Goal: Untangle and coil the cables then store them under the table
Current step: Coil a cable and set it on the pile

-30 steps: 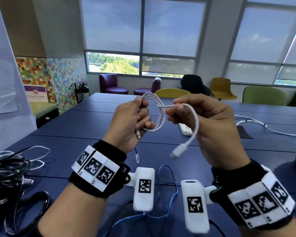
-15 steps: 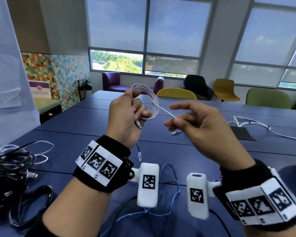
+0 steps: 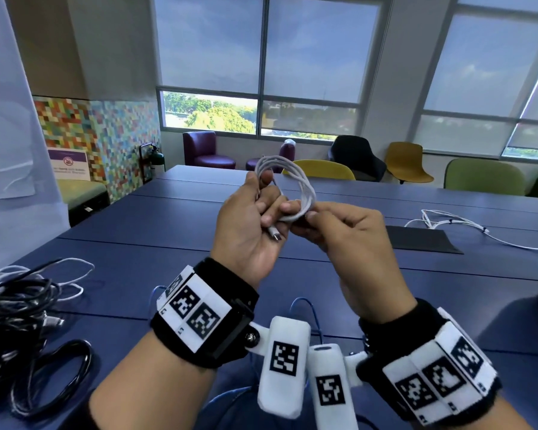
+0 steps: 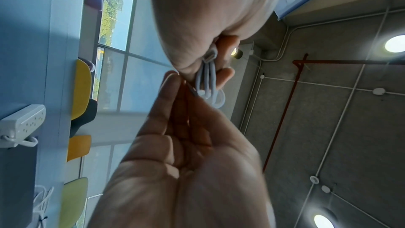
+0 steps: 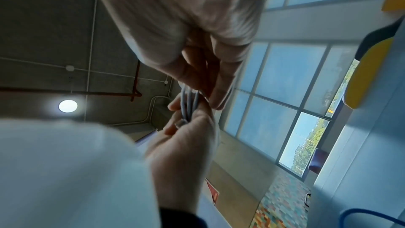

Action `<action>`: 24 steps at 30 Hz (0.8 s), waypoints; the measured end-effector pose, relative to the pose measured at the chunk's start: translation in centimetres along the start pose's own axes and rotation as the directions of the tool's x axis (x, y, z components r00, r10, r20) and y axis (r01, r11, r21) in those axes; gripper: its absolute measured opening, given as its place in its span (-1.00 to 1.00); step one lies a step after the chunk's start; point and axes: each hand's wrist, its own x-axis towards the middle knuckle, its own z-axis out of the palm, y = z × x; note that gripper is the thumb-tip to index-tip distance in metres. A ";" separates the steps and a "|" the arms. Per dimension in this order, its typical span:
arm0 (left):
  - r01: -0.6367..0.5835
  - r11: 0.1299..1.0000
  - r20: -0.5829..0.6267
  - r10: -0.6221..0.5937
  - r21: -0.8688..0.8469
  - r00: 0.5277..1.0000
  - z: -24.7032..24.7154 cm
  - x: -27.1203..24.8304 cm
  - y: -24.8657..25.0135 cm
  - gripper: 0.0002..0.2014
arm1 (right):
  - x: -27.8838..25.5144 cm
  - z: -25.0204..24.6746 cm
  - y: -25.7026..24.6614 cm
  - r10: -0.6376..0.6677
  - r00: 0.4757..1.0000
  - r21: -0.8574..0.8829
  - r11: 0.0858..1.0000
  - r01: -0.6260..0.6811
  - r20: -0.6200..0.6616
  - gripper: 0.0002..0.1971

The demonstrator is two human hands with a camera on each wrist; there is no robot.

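A white cable (image 3: 305, 187), wound into a small coil, is held up above the blue table (image 3: 137, 237). My left hand (image 3: 274, 209) grips the coil's left side, and one metal plug (image 3: 275, 235) sticks out below its palm. My right hand (image 3: 311, 217) pinches the coil's lower right part between thumb and fingers. The left wrist view shows the strands (image 4: 207, 79) and the plug (image 4: 209, 56) under my left palm, with the right hand's fingers (image 4: 173, 93) reaching up to them. In the right wrist view the strands (image 5: 188, 103) run between both hands. The cable's other end is hidden.
A tangle of black and white cables (image 3: 16, 305) lies at the table's near left. A blue cable (image 3: 305, 305) loops under my wrists. Another white cable (image 3: 448, 221) and a black mat (image 3: 416, 240) lie at the right. A power strip (image 4: 22, 124) shows in the left wrist view. Chairs (image 3: 323, 169) line the far edge.
The right hand drew the loose end out to the right, then came back to the coil. The plug that hung free is now out of sight, and both hands hold the coil.
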 end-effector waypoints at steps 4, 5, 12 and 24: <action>-0.009 0.998 -0.032 0.011 0.058 0.999 -0.3 0.3 0.0 -0.67 | -0.3 0.2 -0.4 -0.028 1.000 -0.037 0.999 0.028 0.013 -0.84; -0.010 0.997 -0.027 0.012 0.079 1.000 -0.4 0.3 -0.1 -0.67 | -0.4 0.2 -0.5 -0.051 0.999 -0.063 0.997 0.051 0.007 -0.87; -0.097 0.896 -0.018 0.116 0.434 0.993 -0.4 0.1 -0.8 -0.64 | 0.2 -0.8 -0.4 -0.133 0.987 -0.213 0.971 0.112 -0.087 -0.88; -0.024 0.755 -0.036 0.062 0.655 0.997 -0.3 -0.2 -0.3 -0.63 | 0.6 -2.0 -1.3 -0.085 0.990 -0.236 0.966 0.110 0.111 -0.60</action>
